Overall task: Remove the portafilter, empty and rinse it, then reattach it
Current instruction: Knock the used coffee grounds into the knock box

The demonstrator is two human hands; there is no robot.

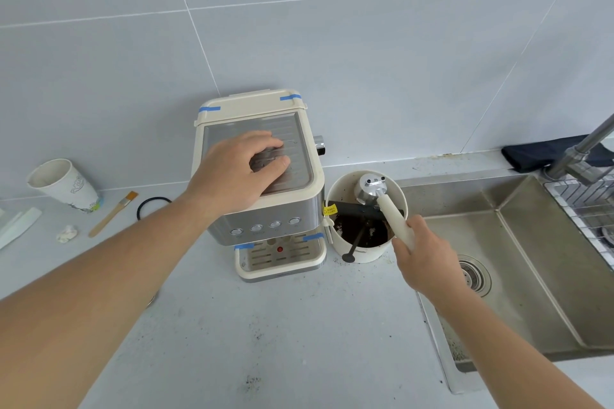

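Right hand (pixel 419 254) grips the white handle of the portafilter (pixel 382 197), whose metal head sits upside down over the dark bar inside the cream knock box (pixel 365 251), grounds below. Left hand (pixel 237 169) lies palm-down, fingers curled loosely, holding nothing, on top of the espresso machine (pixel 265 219); steel sink (pixel 531 276) to the right.

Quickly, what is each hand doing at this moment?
Left hand: open, resting flat on top of the espresso machine.
Right hand: closed on the portafilter handle, over the knock box.
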